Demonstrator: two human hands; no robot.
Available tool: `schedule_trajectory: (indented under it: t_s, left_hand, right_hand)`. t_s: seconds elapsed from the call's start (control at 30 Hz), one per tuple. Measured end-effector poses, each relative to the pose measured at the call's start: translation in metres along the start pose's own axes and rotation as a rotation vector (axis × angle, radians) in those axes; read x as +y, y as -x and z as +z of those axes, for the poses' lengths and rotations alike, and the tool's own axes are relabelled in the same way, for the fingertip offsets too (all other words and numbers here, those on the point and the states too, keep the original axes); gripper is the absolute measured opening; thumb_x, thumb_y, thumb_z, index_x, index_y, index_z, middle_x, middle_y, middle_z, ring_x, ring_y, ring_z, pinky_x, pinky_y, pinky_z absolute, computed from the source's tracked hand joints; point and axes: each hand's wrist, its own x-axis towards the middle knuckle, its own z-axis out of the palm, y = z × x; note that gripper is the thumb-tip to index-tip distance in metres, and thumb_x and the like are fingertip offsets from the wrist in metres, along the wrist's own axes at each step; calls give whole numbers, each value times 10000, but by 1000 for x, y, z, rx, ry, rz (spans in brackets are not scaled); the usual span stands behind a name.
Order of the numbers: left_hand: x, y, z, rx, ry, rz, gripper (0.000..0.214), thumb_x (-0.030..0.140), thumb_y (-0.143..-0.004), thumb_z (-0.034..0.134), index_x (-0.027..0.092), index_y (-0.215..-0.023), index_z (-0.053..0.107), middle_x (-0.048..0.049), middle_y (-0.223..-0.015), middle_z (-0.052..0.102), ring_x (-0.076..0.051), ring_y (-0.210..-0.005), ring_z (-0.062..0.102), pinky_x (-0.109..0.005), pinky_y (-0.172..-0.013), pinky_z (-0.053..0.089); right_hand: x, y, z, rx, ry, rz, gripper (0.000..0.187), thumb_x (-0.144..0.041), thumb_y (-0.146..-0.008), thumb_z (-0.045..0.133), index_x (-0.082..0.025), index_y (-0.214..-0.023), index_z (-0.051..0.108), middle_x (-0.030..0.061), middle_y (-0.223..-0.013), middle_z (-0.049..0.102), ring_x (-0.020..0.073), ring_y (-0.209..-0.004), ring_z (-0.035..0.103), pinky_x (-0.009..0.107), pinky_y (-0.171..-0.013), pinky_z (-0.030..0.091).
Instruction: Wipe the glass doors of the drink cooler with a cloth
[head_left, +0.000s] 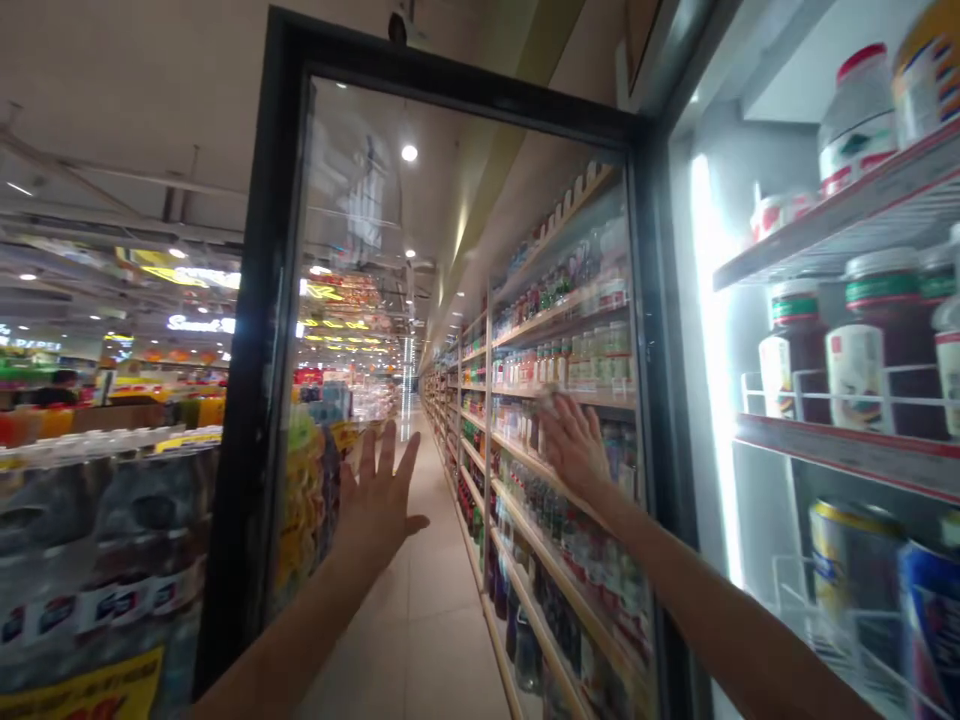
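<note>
A black-framed glass cooler door [247, 400] stands swung out in front of me. My left hand [379, 495] is raised with its fingers spread, flat against or just short of the glass near the door's middle. My right hand [574, 445] lies open on the glass close to the hinge side, and something pale and blurred shows at its fingertips. Neither hand grips anything that I can make out. To the right the open cooler [840, 440] shows lit shelves with bottles [874, 335] and cans [847, 560].
Through the glass a long tiled aisle [427, 560] runs away, lined on the right with shelves of drinks [555, 370]. Packs of dark bottles [97, 540] stand stacked at the left. Bright shop signs hang further back at the left.
</note>
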Motion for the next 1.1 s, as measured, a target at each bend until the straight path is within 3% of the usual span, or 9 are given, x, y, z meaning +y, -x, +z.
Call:
schedule_trajectory:
  t_s: [0.13,0.2,0.37,0.43,0.57,0.63,0.8,1.0,1.1]
  left_hand:
    - [-15,-20,-17,19,0,40,936,306,-618,785,215,-1426,322,-157,-1512,271,-375,-1367,278,-535,-1063,307]
    - [-25,-33,-22,43,-8,10,970,347,-607,790,216,-1434,301,-150,-1529,224,-379,-1388,224,-571,-1072,273]
    - [-37,-45,-23,60,2,18,1073,449,-586,786,242,-1462,202,-108,-1559,122,-360,-1426,60,-576,-1091,240]
    - [-37,-42,-25,39,2,14,1060,458,-599,775,244,-1462,199,-104,-1560,114,-355,-1427,62,-569,-1087,256]
    - [-32,-38,-34,5,-14,8,1056,444,-593,785,218,-1458,222,-120,-1558,103,-370,-1423,73,-585,-1077,261]
    - [-30,-37,-36,5,-19,9,1055,440,-593,785,212,-1457,224,-124,-1557,106,-372,-1422,81,-590,-1075,260]
    - [-31,-38,-42,-14,-33,8,1020,426,-596,786,222,-1447,261,-127,-1549,154,-376,-1415,127,-579,-1063,289]
    - [-53,-53,-65,24,-54,-14,944,404,-645,762,182,-1435,295,-154,-1530,222,-352,-1394,224,-503,-1083,295]
    - [-62,-58,-69,15,-36,-91,991,467,-630,761,184,-1443,271,-149,-1549,147,-366,-1411,155,-526,-1063,315]
  right_hand:
    - [42,-17,-7,139,28,594,572,-297,-893,308,-146,-1444,296,180,-1460,355,337,-1348,296,577,-1008,317]
    - [32,-29,-5,132,5,552,595,-300,-891,310,-148,-1463,245,161,-1462,362,316,-1361,283,551,-1031,311]
    - [-15,-43,3,10,-54,-78,522,-262,-887,349,-276,-1409,370,42,-1435,435,207,-1396,245,457,-1130,196]
    - [-2,-45,-1,17,-43,26,508,-265,-891,337,-259,-1396,395,58,-1443,423,218,-1395,250,482,-1124,199]
    - [30,-56,-12,125,-12,652,556,-305,-902,280,-109,-1418,350,190,-1468,345,325,-1380,258,588,-1046,274]
    - [16,-59,-12,89,-26,555,550,-301,-905,284,-105,-1412,364,185,-1475,335,321,-1387,245,566,-1061,268]
    - [-42,-57,-1,9,-68,-108,475,-272,-902,339,-272,-1365,446,47,-1463,397,218,-1404,228,465,-1127,200]
    - [-12,-84,-5,184,-83,593,545,-303,-910,287,-186,-1441,322,151,-1482,337,327,-1385,247,597,-1048,263]
    - [-43,-98,-5,154,-97,384,535,-288,-908,305,-222,-1437,336,108,-1484,350,302,-1392,240,559,-1072,253]
